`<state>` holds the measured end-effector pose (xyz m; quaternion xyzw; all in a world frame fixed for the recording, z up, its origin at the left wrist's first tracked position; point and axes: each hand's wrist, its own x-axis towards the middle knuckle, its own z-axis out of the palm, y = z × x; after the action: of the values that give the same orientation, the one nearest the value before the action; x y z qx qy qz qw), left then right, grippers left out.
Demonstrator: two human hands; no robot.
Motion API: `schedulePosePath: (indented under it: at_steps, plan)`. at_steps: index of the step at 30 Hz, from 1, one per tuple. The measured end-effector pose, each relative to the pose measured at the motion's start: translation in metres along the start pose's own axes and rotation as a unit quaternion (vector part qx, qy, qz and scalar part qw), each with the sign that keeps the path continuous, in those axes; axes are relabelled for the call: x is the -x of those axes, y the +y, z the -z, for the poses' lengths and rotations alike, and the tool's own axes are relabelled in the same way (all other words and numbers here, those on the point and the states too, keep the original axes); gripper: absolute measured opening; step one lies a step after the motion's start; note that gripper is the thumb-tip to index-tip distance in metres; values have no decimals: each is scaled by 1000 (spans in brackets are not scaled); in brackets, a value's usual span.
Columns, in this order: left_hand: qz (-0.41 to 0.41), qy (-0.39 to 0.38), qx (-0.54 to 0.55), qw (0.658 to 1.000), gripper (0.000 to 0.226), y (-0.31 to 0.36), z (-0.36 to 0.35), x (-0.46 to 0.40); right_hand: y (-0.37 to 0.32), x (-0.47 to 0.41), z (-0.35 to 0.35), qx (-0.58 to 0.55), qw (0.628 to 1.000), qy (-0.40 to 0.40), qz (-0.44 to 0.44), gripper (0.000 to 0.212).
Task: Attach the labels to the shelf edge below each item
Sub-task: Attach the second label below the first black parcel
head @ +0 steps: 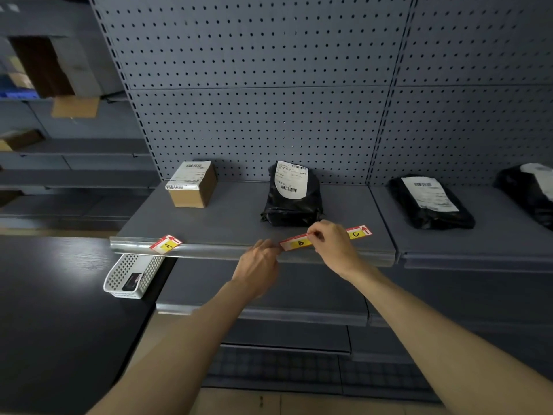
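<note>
Left hand pinches label B at its left end, right hand grips its top. Level it along the shelf edge under the black parcel, then press flat.

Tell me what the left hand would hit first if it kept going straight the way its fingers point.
Likely the B label: the left hand points up and right at that label's left end, at the shelf edge. The right hand holds the label's other end. Beyond it sits the black parcel; depth is unclear.
</note>
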<state>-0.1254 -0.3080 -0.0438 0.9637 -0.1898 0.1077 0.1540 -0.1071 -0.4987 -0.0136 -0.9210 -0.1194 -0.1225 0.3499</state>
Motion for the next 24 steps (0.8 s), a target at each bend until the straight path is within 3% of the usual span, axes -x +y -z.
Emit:
schedulePosePath:
  at_steps: [5,17,24]
  plan:
    - [-2,-6,20,1000,41,-1,1,-1,-4,-2,-7,54,997,-46,16,17]
    - [0,-27,26,999,42,-3,3,-6,-11,-7,-9,110,991,-71,40,19]
    - [-4,30,30,999,19,22,30,-35,-2,1,35,105,994,-32,7,34]
